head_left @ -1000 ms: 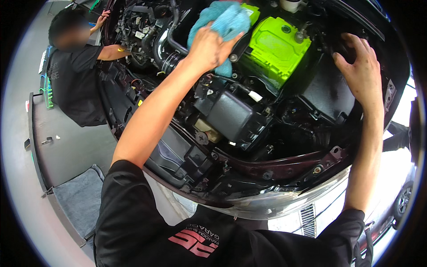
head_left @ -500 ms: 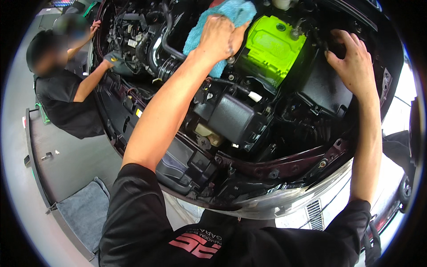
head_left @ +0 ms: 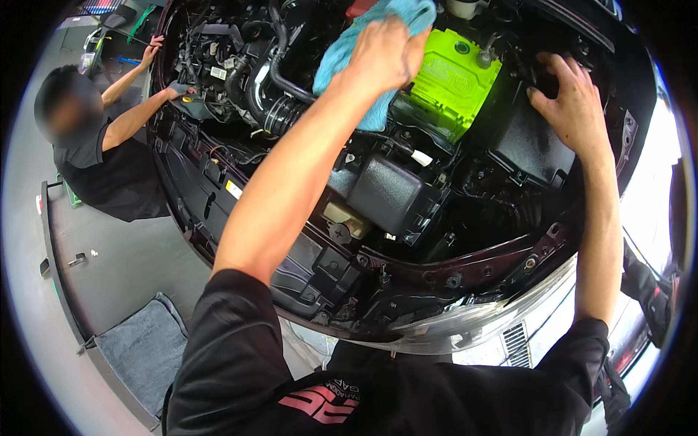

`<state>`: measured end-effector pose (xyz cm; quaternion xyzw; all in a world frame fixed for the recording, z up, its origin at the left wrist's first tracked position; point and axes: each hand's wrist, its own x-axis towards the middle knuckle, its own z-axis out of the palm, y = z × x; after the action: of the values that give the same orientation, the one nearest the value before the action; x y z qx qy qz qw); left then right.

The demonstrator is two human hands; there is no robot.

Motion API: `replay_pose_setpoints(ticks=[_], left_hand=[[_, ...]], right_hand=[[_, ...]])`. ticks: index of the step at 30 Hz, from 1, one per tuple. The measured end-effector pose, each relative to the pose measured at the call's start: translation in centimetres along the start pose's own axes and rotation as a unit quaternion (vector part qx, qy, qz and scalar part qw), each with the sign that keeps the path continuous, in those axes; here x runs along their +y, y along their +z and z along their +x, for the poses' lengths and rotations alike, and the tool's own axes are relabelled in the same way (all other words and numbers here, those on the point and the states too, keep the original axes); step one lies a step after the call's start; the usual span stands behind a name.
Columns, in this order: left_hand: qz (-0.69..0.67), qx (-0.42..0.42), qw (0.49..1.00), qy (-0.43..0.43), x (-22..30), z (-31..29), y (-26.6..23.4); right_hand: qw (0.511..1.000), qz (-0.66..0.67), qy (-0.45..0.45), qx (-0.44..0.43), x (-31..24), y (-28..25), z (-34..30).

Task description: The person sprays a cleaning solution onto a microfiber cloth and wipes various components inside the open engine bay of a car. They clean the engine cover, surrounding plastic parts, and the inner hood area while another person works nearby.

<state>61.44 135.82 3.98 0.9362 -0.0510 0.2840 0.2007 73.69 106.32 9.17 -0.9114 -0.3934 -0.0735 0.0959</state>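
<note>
Head cam: blue cloth [head_left: 340,62] up at 12 o'clock, left hand [head_left: 385,54] curled onto it, has slid toward the lime-green cover [head_left: 465,80] at 1, so the rubbing's probably right by that edge now. Right hand [head_left: 573,109] at 2 o'clock is loosely open, seemingly empty.

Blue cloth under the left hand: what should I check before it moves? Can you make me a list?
1. Left hand on the blue cloth: ok.
2. Cloth gripped, not just pressed: cannot tell, the fingertips are hidden or blurred.
3. What lies under the cloth seen: cannot tell, the cloth covers it.
4. Right hand free of cloth: ok, it is open, with nothing seen in it.
5. Right hand off the black box: cannot tell, it could be touching or just above.
6. Co-worker's nearer hand away from the cloth: ok, it is well off to the left.
</note>
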Motion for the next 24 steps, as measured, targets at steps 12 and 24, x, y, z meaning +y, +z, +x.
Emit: replay_pose_setpoints(ticks=[12, 24], left_hand=[[0.039, -0.013, 0.951, -0.305, -0.8, 5.9, 2.2], [0.006, -0.100, 0.986, -0.136, 2.0, 0.4, 0.3]], right_hand=[[1.000, 0.011, -0.016, -0.003, -1.7, -1.1, 0.4], [1.000, 0.028, 0.006, -0.004, -0.8, -1.6, 0.1]])
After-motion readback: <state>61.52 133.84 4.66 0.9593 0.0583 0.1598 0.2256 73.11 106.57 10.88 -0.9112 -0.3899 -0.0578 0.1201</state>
